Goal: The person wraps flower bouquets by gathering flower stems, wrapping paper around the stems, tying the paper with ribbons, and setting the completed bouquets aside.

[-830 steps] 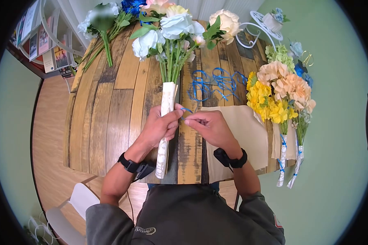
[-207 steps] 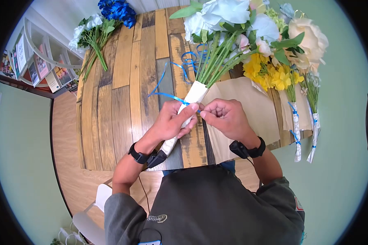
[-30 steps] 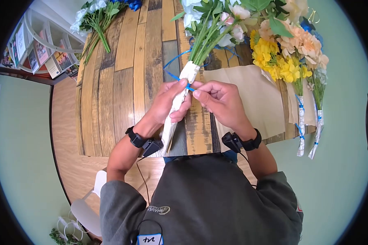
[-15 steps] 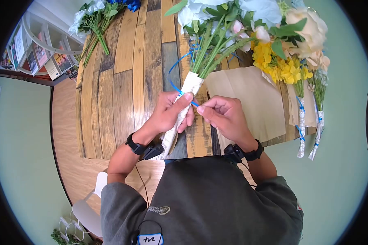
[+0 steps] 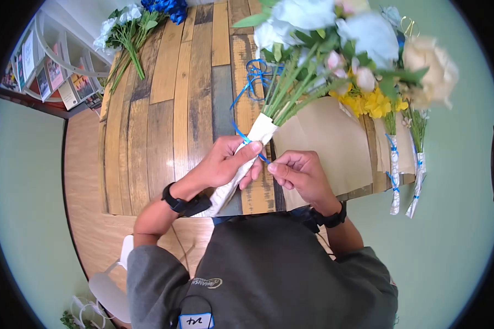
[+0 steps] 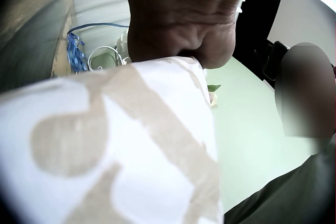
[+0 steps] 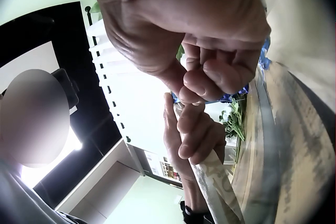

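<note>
A bouquet (image 5: 313, 49) of large white, pale blue and cream flowers leans up and to the right, its green stems bound in a patterned paper wrap (image 5: 262, 129). My left hand (image 5: 228, 162) grips that wrap, thumb laid over a blue ribbon (image 5: 239, 131) that passes around it. Just to the right, my right hand (image 5: 302, 174) pinches the ribbon's short end between thumb and curled fingers, and the ribbon runs taut to the wrap. In the left wrist view the wrap (image 6: 152, 134) fills the front and hides most of the left hand's fingers.
Loose blue ribbon (image 5: 253, 79) lies curled on the wooden table (image 5: 164, 126). Brown paper (image 5: 329, 148) lies at the right, beside wrapped yellow flowers (image 5: 376, 103) whose stems pass the table edge. White and blue flowers (image 5: 129, 33) lie at the back left, near a magazine rack (image 5: 52, 63).
The bouquet has swung further right and its wrap tilts more. Over the last second my right hand has drawn away from the wrap, lengthening the ribbon stretched between the hands.
</note>
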